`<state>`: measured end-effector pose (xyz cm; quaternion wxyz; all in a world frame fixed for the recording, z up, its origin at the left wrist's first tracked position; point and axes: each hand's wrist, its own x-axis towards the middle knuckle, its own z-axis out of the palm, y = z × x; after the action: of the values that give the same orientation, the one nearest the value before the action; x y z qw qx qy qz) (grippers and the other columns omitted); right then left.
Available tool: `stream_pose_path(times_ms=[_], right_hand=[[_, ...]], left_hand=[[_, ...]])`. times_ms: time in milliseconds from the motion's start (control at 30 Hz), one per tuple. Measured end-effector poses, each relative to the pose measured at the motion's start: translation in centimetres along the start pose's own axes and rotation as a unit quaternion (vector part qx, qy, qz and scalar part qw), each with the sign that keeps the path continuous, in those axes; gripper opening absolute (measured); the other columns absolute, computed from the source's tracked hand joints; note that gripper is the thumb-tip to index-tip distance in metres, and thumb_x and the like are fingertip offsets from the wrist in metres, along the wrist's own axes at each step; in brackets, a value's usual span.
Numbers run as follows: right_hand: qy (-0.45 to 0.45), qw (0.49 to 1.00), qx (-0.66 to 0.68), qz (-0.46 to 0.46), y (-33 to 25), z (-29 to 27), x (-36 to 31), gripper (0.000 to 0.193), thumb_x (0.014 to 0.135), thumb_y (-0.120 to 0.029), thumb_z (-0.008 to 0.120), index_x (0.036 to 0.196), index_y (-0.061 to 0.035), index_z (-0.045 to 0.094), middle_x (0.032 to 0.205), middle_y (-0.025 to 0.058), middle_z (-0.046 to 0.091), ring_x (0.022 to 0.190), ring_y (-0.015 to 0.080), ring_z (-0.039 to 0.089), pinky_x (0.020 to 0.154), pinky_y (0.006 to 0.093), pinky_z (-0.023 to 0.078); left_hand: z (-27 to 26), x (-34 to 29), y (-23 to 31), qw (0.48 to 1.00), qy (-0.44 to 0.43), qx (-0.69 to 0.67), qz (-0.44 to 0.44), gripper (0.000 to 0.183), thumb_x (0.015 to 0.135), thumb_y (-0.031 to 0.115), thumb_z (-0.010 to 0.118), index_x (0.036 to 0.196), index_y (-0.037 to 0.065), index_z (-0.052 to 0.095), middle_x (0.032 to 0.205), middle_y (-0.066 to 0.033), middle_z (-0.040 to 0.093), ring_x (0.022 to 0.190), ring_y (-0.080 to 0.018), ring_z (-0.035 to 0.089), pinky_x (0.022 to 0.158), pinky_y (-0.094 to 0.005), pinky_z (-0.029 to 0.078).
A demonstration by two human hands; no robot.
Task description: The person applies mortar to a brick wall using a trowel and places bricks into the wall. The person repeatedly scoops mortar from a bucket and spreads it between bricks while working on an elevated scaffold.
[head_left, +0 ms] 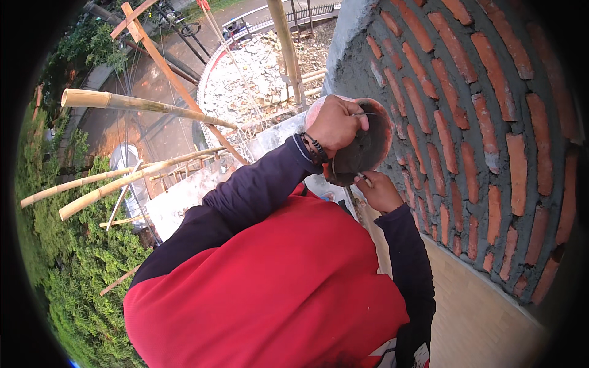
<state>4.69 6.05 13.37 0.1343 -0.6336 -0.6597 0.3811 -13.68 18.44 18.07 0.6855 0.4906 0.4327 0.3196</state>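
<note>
A round red bucket (pixel 386 132) with a dark grey inside is in front of my chest, beside the brick wall. Over its far left side, my left hand (pixel 339 126), with a dark beaded bracelet on the wrist, has its fingers curled round a thin wire handle (pixel 367 113). My right hand (pixel 381 193) is closed at the bucket's near rim, pinching something small there. A pale glint shows by its fingertips, but I cannot make out the thing itself.
A curved-looking brick wall (pixel 451 122) with grey mortar joints rises on the right. Bamboo poles (pixel 147 109) and a wooden post (pixel 162 55) stick out at the left. A pale ledge (pixel 178 208) runs beneath my left arm. Far below are rubble (pixel 248 76), a road and greenery.
</note>
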Motion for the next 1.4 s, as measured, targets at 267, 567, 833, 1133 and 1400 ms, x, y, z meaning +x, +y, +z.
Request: stream_pose_path(times_ms=[267,567,833,1133,1400], right_hand=[[-0.008,0.933,-0.293,0.208,2.9,-7.3,-6.0,0.036,0.091,-0.028,0.057,0.104,0.0049,0.065,0.092,0.0272,0.067,0.093,0.0423,0.064,0.081,0.0482,0.049],[-0.153,0.963,0.166,0.145,4.0,0.1,-0.7,0.034,0.088,-0.028,0.064,0.099,0.0039,0.067,0.084,0.0234,0.065,0.066,0.0352,0.062,0.068,0.0425,0.052],[0.186,0.981,0.041,0.015,0.8,3.5,-1.3,0.028,0.085,-0.023,0.066,0.103,-0.0005,0.065,0.086,0.0179,0.066,0.072,0.0363,0.065,0.065,0.0429,0.052],[0.248,0.965,-0.083,0.029,0.9,3.4,-1.5,0.026,0.091,-0.023,0.062,0.106,-0.0021,0.064,0.087,0.0158,0.066,0.075,0.0358,0.063,0.064,0.0450,0.049],[-0.007,0.977,-0.171,0.130,0.6,-1.9,-0.1,0.039,0.095,-0.042,0.051,0.100,-0.0078,0.069,0.090,0.0190,0.069,0.088,0.0370,0.067,0.079,0.0500,0.051]], left_hand=[[1.1,0.1,2.1,0.999,-0.027,0.000,0.025,0.017,0.075,-0.005,0.055,0.068,-0.001,0.070,0.063,-0.0005,0.061,0.059,-0.0095,0.052,0.057,-0.0256,0.044],[2.2,0.1,3.2,0.997,0.002,-0.073,0.004,0.020,0.076,-0.007,0.050,0.070,0.000,0.067,0.071,-0.0016,0.063,0.064,-0.0098,0.054,0.059,-0.0239,0.043],[-0.8,0.3,3.6,0.999,-0.005,-0.052,-0.017,0.016,0.080,-0.001,0.051,0.080,0.002,0.066,0.071,0.0047,0.055,0.062,-0.0053,0.043,0.056,-0.0211,0.032],[-1.3,1.1,3.0,1.000,-0.015,-0.016,-0.022,0.013,0.081,0.002,0.053,0.078,0.003,0.066,0.067,0.0050,0.052,0.059,-0.0052,0.041,0.054,-0.0213,0.030],[-0.9,1.8,2.9,0.999,-0.015,-0.044,-0.025,0.016,0.082,-0.003,0.056,0.072,0.003,0.067,0.067,0.0020,0.060,0.057,-0.0068,0.048,0.052,-0.0231,0.037]])
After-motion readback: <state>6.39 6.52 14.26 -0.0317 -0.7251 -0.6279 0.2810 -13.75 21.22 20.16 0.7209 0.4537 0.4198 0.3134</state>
